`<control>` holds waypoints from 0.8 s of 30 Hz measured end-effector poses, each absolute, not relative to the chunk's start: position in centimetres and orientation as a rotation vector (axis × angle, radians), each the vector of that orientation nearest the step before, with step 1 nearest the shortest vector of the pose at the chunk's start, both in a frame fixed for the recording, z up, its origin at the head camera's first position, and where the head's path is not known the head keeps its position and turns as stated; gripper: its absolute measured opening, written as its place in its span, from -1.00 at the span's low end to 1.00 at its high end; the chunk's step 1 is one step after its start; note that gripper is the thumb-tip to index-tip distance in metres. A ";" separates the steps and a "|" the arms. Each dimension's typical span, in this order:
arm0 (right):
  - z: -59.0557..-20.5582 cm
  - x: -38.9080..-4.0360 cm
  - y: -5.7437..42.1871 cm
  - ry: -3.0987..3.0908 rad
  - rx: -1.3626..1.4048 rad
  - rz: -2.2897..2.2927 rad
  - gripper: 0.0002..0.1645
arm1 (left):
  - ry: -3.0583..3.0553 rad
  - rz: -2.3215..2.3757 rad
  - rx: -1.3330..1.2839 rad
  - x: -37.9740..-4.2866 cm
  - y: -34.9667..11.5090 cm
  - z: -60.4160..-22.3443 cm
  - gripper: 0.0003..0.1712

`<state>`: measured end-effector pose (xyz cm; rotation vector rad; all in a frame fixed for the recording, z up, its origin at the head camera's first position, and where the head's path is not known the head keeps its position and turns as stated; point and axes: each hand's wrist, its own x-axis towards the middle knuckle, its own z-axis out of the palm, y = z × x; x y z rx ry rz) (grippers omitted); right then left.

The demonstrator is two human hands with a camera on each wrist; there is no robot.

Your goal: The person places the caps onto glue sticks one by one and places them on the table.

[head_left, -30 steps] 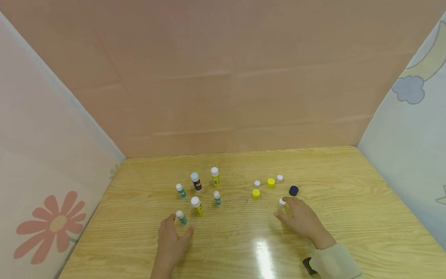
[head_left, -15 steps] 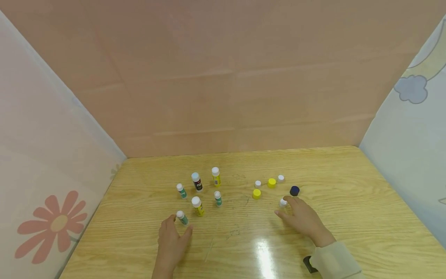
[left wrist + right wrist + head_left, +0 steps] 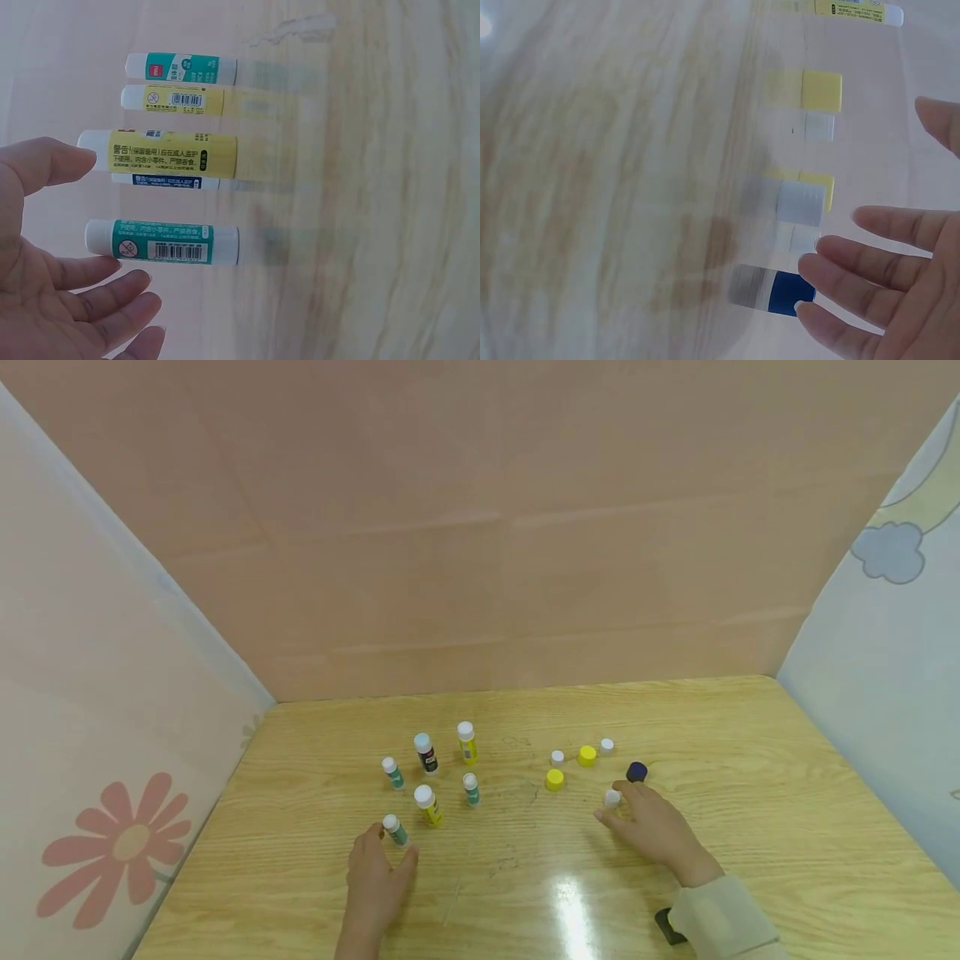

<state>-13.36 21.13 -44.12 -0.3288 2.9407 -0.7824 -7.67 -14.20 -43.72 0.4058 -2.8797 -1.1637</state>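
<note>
My left hand (image 3: 373, 885) rests low on the table, thumb and fingers spread around a small green glue stick (image 3: 395, 831) that stands upright. In the left wrist view a gap shows between the fingers and that green stick (image 3: 165, 241). At the right, my other hand (image 3: 656, 831) has its fingers loosely extended beside a white cap (image 3: 612, 798). Seen from the right wrist, this white cap (image 3: 801, 202) stands just ahead of the fingertips, with nothing held. A dark blue cap (image 3: 637, 772) sits just beyond the right hand.
Behind the left hand stand more glue sticks: two yellow (image 3: 428, 807), a dark one (image 3: 426, 754) and two green (image 3: 471, 790). Yellow caps (image 3: 554, 780) and small white caps (image 3: 557, 758) lie right of centre. Cloth walls (image 3: 480, 568) enclose the wooden table (image 3: 750, 760).
The head view has shifted very slightly. Both hands keep their places beside the green glue stick and the white cap.
</note>
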 end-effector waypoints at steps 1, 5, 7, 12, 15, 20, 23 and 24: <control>-44.2 -13.4 21.2 2.938 -0.327 -0.783 -0.21 | -2.876 -1.162 0.406 -7.7 -14.2 -43.8 -0.28; -44.3 -13.4 21.3 2.918 -0.307 -0.790 -0.20 | -2.865 -1.155 0.404 -7.8 -14.1 -44.0 -0.29; -44.4 -13.5 21.3 2.911 -0.298 -0.794 -0.20 | -2.862 -1.147 0.404 -7.9 -14.0 -44.1 -0.30; -44.5 -13.6 21.4 2.902 -0.291 -0.812 -0.21 | -2.846 -1.154 0.395 -8.0 -14.0 -44.2 -0.31; -44.7 -13.8 21.4 2.890 -0.288 -0.832 -0.22 | -2.836 -1.156 0.384 -8.1 -14.0 -44.3 -0.32; -45.3 -14.0 21.4 2.870 -0.304 -0.867 -0.24 | -2.841 -1.140 0.395 -8.3 -14.0 -44.6 -0.34; -45.4 -14.0 21.4 2.862 -0.309 -0.882 -0.27 | -2.844 -1.131 0.397 -8.4 -14.0 -44.8 -0.37; -45.5 -14.0 21.4 2.860 -0.309 -0.885 -0.28 | -2.843 -1.128 0.393 -8.5 -14.0 -44.9 -0.38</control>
